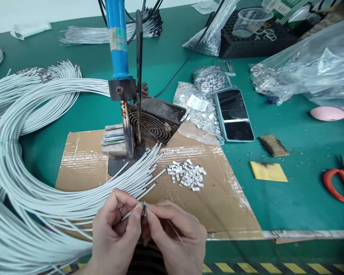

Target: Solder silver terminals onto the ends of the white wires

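My left hand [119, 223] pinches the end of a white cable [126, 216] between thumb and forefinger. Meeting it fingertip to fingertip, my right hand [173, 231] is closed on the same small cable tip, where a bluish spot shows. A thin wire [183, 244], perhaps solder, trails out of my right hand. Just beyond my hands lie the loose ends of a coiled bundle of white cables [83, 198]. A pile of small metal tabs [187, 175] sits on the cardboard sheet [218, 206]. Above stands a blue-handled soldering iron [119, 49], tip down in a holder.
A small black fan [157, 120] leans behind the iron. Bags of metal parts [199, 107], a phone [235, 114], a yellow sponge [268, 172] and red-handled scissors [339, 185] lie to the right. More cable coils [5, 91] fill the left side.
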{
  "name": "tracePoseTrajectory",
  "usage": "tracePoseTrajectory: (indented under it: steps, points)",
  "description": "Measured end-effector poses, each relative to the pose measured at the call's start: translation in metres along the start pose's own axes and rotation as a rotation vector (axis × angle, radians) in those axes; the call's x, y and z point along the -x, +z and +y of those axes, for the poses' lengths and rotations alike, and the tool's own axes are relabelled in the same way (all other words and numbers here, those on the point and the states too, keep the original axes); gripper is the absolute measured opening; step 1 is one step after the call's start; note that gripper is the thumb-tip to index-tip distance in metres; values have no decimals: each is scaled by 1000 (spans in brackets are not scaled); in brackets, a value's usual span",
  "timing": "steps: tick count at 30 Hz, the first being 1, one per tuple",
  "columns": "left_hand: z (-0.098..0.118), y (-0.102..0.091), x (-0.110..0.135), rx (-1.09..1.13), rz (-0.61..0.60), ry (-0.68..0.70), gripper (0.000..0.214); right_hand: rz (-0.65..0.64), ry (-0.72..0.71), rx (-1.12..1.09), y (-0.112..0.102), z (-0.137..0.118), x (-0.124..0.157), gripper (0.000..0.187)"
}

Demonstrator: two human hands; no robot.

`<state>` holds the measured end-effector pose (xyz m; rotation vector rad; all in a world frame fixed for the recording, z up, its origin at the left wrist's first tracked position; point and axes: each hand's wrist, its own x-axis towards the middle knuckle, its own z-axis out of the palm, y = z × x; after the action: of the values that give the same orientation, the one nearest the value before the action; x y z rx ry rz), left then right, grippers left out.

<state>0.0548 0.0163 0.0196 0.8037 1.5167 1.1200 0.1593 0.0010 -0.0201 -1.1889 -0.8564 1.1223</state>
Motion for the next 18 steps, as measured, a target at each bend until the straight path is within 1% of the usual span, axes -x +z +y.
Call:
tracePoseTrajectory:
  steps: [2,3,5,7,10,12,15,17,18]
  points:
    - [3,-1,-3,-27,-9,-3,25,-60,-214,157,-6,-2,-5,30]
    - [5,-2,-4,-33,-13,-6,24,-92,-284,206,-9,-4,-8,36]
    - [7,-2,-5,-36,-17,-8,21,-142,-348,256,-15,-8,-13,42]
    - [9,-1,-5,-49,-9,1,19,-162,-345,269,-19,-11,-16,43]
    - [11,1,-4,-74,12,15,16,-134,-284,269,-23,-13,-18,39]
    - [11,1,-4,-81,19,12,15,-90,-204,236,-24,-13,-18,33]
    - [11,-1,-4,-95,8,-5,16,-28,-7,101,-23,-13,-17,20]
    - [11,-3,-5,-105,-17,-16,16,-15,124,10,-21,-14,-17,13]
    - [11,-4,-6,-108,-36,-17,15,-15,166,-21,-20,-15,-17,11]
